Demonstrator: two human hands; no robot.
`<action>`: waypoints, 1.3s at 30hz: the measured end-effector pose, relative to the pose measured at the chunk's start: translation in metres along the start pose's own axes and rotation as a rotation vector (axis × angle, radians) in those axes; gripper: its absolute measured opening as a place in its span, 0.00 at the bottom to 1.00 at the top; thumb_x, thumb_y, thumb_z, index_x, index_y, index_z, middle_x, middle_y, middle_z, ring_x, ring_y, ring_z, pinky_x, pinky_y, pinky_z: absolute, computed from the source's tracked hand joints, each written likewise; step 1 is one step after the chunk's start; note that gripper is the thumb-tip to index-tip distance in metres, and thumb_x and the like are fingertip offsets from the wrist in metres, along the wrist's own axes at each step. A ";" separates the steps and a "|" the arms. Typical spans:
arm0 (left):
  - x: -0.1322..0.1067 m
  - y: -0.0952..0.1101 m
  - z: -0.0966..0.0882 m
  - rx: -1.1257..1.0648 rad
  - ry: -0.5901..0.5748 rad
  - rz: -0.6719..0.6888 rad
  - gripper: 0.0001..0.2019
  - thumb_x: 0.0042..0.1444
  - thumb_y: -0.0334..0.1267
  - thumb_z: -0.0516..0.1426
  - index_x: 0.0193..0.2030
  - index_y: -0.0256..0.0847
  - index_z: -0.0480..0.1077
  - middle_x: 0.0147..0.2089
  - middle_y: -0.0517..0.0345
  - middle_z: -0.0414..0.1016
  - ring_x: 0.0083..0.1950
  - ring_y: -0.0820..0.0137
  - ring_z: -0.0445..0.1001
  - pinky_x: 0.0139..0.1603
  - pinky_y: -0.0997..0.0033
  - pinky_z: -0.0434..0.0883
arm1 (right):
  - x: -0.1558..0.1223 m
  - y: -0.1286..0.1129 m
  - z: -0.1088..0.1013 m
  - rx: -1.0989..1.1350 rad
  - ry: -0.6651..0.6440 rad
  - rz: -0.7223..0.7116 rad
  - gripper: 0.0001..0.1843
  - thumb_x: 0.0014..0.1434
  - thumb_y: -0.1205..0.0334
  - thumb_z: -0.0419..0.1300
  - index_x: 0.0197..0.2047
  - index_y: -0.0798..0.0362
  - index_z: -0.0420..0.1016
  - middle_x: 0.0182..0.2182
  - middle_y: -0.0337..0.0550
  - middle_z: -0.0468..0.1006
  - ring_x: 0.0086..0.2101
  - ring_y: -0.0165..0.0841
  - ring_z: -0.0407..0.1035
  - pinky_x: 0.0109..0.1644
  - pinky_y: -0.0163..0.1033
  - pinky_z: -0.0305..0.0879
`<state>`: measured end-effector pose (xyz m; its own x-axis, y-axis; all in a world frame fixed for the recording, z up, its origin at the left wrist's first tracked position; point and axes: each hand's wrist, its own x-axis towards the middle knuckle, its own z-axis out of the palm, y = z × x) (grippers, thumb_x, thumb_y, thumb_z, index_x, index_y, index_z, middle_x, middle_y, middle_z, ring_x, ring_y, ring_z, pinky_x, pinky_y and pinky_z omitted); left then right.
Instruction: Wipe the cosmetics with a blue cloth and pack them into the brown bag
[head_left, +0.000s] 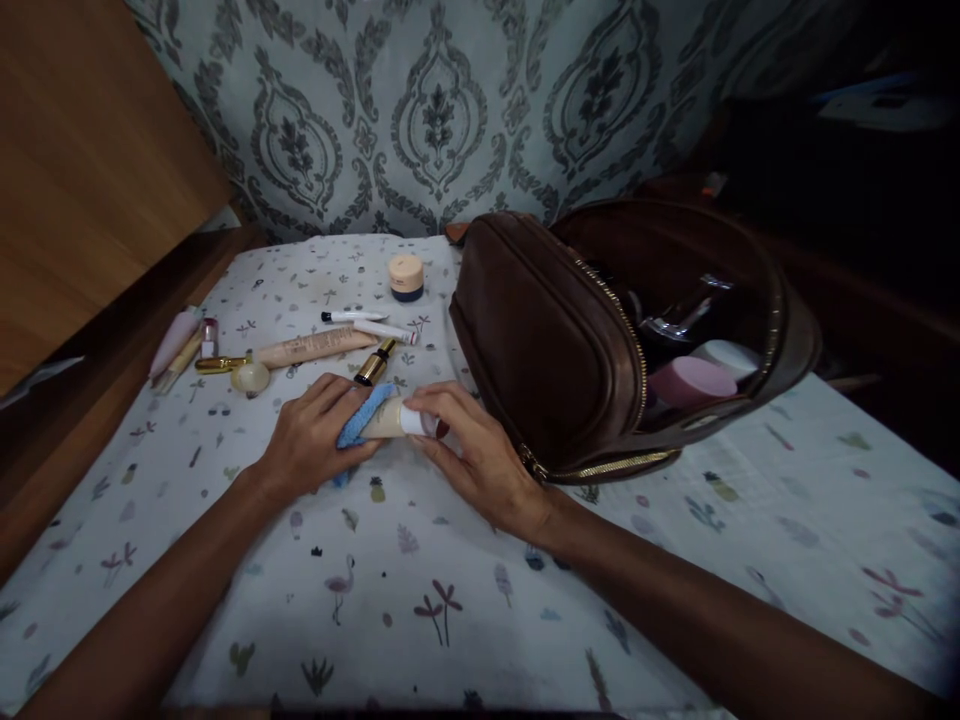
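A cream-coloured cosmetic bottle (385,421) with a white cap (411,419) lies sideways between my two hands, above the printed cloth. My left hand (313,428) is closed around its body, with a folded blue cloth (354,428) between palm and bottle. The fingers of my right hand (474,450) pinch the capped end. Just beyond my left hand is a small black-and-gold bottle (375,363). A beige tube (311,347) lies behind that hand, and two slim white tubes or pens (385,329) rest past it.
An open brown bag (551,350) stands at the right, with a pink item (693,381) and other items inside. A cream jar (406,279) stands at the back. Several small cosmetics, including a pink tube (175,340), lie at the left. Patterned fabric (439,110) rises behind.
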<state>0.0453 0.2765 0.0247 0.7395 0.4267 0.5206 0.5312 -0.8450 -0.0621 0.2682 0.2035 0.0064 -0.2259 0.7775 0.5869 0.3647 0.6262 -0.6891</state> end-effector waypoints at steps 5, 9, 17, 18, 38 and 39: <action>0.000 0.000 0.001 -0.014 0.031 -0.012 0.16 0.62 0.47 0.56 0.49 0.36 0.71 0.41 0.47 0.77 0.41 0.60 0.74 0.36 0.62 0.73 | 0.000 0.001 0.001 -0.017 -0.002 0.027 0.26 0.64 0.69 0.58 0.64 0.49 0.60 0.56 0.52 0.68 0.56 0.40 0.65 0.55 0.47 0.70; -0.001 0.001 0.002 0.009 0.015 0.009 0.18 0.61 0.47 0.58 0.50 0.36 0.71 0.42 0.47 0.77 0.43 0.59 0.74 0.35 0.63 0.73 | -0.001 0.003 0.003 -0.024 0.027 0.137 0.27 0.63 0.62 0.61 0.64 0.51 0.60 0.53 0.53 0.69 0.49 0.40 0.69 0.44 0.43 0.73; 0.000 0.005 -0.001 0.051 0.034 0.055 0.16 0.63 0.47 0.56 0.49 0.38 0.70 0.42 0.49 0.78 0.42 0.61 0.74 0.31 0.67 0.71 | 0.002 -0.009 -0.003 -0.051 -0.034 0.314 0.14 0.66 0.52 0.56 0.48 0.53 0.67 0.30 0.39 0.71 0.29 0.30 0.66 0.32 0.36 0.62; 0.001 0.005 -0.001 0.048 0.036 0.063 0.16 0.63 0.47 0.56 0.50 0.38 0.70 0.42 0.49 0.78 0.42 0.61 0.74 0.31 0.67 0.71 | 0.002 -0.011 -0.003 -0.054 -0.055 0.365 0.16 0.67 0.50 0.53 0.49 0.54 0.66 0.27 0.36 0.69 0.27 0.30 0.64 0.31 0.36 0.61; 0.001 0.011 -0.001 0.078 0.028 0.102 0.14 0.64 0.45 0.55 0.48 0.36 0.69 0.40 0.48 0.77 0.41 0.62 0.74 0.32 0.66 0.72 | 0.004 -0.012 -0.003 -0.038 -0.008 0.390 0.16 0.66 0.49 0.54 0.33 0.52 0.61 0.23 0.32 0.61 0.24 0.26 0.56 0.29 0.34 0.53; 0.001 0.012 -0.002 0.082 0.024 0.107 0.14 0.64 0.45 0.54 0.48 0.36 0.69 0.40 0.48 0.77 0.40 0.62 0.74 0.32 0.66 0.72 | 0.004 -0.013 -0.002 -0.026 0.000 0.406 0.17 0.66 0.49 0.54 0.32 0.52 0.61 0.22 0.31 0.59 0.24 0.26 0.56 0.28 0.34 0.52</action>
<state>0.0518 0.2663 0.0260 0.7844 0.3264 0.5275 0.4821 -0.8559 -0.1873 0.2649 0.1983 0.0182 -0.0589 0.9614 0.2688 0.4469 0.2661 -0.8541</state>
